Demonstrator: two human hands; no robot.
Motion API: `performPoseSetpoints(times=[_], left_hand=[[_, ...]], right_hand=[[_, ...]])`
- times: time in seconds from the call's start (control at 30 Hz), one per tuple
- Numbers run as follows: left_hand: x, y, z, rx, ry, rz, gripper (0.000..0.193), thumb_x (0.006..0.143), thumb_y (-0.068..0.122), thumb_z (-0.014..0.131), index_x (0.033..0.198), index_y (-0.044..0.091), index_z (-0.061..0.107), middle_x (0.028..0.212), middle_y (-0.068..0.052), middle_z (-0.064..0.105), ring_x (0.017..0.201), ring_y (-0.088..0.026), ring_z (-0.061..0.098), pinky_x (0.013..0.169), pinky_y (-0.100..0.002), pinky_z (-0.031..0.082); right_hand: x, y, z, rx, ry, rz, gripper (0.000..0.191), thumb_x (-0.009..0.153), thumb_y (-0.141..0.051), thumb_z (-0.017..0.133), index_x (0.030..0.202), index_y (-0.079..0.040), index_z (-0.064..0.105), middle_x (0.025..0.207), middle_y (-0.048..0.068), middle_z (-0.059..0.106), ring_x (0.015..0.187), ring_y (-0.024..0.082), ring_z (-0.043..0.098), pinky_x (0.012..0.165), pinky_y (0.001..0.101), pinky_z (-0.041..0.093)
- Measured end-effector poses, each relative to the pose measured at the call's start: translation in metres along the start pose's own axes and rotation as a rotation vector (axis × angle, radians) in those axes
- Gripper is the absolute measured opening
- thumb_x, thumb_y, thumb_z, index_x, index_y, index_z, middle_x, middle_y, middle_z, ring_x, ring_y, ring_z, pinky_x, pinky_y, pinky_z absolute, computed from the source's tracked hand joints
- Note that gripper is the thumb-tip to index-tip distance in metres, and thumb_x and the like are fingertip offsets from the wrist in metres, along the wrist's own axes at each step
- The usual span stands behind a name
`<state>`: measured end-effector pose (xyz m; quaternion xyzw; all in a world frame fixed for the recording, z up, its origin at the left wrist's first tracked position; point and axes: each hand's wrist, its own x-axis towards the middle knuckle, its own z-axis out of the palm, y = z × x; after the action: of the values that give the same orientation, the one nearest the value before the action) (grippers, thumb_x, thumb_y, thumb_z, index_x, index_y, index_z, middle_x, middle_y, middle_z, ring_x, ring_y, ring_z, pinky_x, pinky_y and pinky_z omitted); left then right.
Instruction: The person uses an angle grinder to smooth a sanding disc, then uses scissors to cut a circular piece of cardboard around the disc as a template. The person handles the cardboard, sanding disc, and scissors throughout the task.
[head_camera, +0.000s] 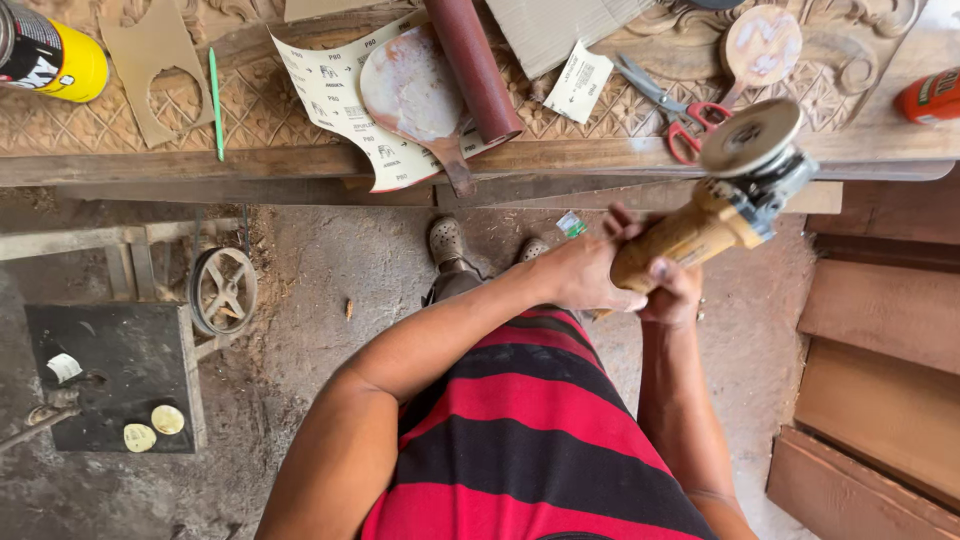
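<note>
Both my hands grip a yellow angle grinder (705, 225) held in the air below the bench edge. My left hand (580, 275) wraps the lower part of its body. My right hand (672, 292) closes on the handle end from beneath. The grinder's round sanding disc (750, 137) faces up and to the left, near the edge of the carved wooden panel (90, 115) on the bench.
On the bench lie sandpaper sheets (325, 85), two paddle-shaped sanding pads (415, 90), a red-brown tube (478, 70), red-handled scissors (675, 115), a yellow can (55, 55) and a green pencil (216, 100). Wooden boards (885, 400) stack at the right. A pulley wheel (222, 290) and dark plate (105, 375) sit on the dirt floor.
</note>
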<state>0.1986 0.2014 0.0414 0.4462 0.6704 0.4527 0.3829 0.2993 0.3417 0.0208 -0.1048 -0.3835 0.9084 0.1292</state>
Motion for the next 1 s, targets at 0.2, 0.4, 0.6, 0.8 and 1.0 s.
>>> performPoseSetpoints(times=[0.2,0.4,0.6,0.8,1.0], left_hand=[[-0.047,-0.013,-0.005,0.557,0.016,0.236,0.073,0.084,0.036,0.071,0.151,0.045,0.044,0.088,-0.02,0.067,0.081,-0.034,0.072,0.072,-0.045,0.061],[-0.066,-0.057,0.013,0.705,0.088,0.317,0.049,0.099,0.033,0.054,0.145,0.05,0.05,0.068,-0.017,0.063,0.06,-0.032,0.069,0.057,-0.044,0.06],[-0.092,-0.061,0.02,0.799,0.189,0.359,0.05,0.1,0.019,0.05,0.144,0.039,0.058,0.069,-0.017,0.064,0.058,-0.028,0.069,0.049,-0.04,0.058],[-0.098,-0.051,0.028,0.733,0.208,0.346,0.054,0.093,0.017,0.051,0.144,0.033,0.061,0.063,-0.016,0.063,0.054,-0.028,0.069,0.048,-0.041,0.058],[-0.1,-0.034,0.04,0.672,0.258,0.284,0.045,0.101,0.023,0.052,0.145,0.032,0.058,0.065,-0.016,0.065,0.053,-0.026,0.067,0.047,-0.039,0.056]], right_hand=[[0.008,0.002,0.001,0.029,0.292,0.006,0.055,0.085,-0.01,0.071,0.135,0.001,0.051,0.107,0.016,0.065,0.096,0.033,0.068,0.091,0.0512,0.059],[0.006,0.036,0.02,-0.115,0.371,0.089,0.051,0.083,-0.01,0.071,0.127,0.004,0.052,0.101,0.018,0.065,0.09,0.032,0.069,0.084,0.0502,0.06],[0.003,0.044,0.037,-0.194,0.379,0.113,0.049,0.08,-0.01,0.071,0.123,0.005,0.054,0.098,0.018,0.066,0.087,0.032,0.069,0.081,0.0488,0.061],[-0.007,0.044,0.049,-0.172,0.36,0.18,0.052,0.078,-0.011,0.072,0.124,0.004,0.054,0.1,0.017,0.065,0.089,0.031,0.068,0.082,0.0483,0.06],[-0.01,0.035,0.027,-0.159,0.298,0.244,0.06,0.077,-0.013,0.074,0.13,0.003,0.052,0.105,0.017,0.064,0.094,0.031,0.068,0.087,0.0482,0.06]])
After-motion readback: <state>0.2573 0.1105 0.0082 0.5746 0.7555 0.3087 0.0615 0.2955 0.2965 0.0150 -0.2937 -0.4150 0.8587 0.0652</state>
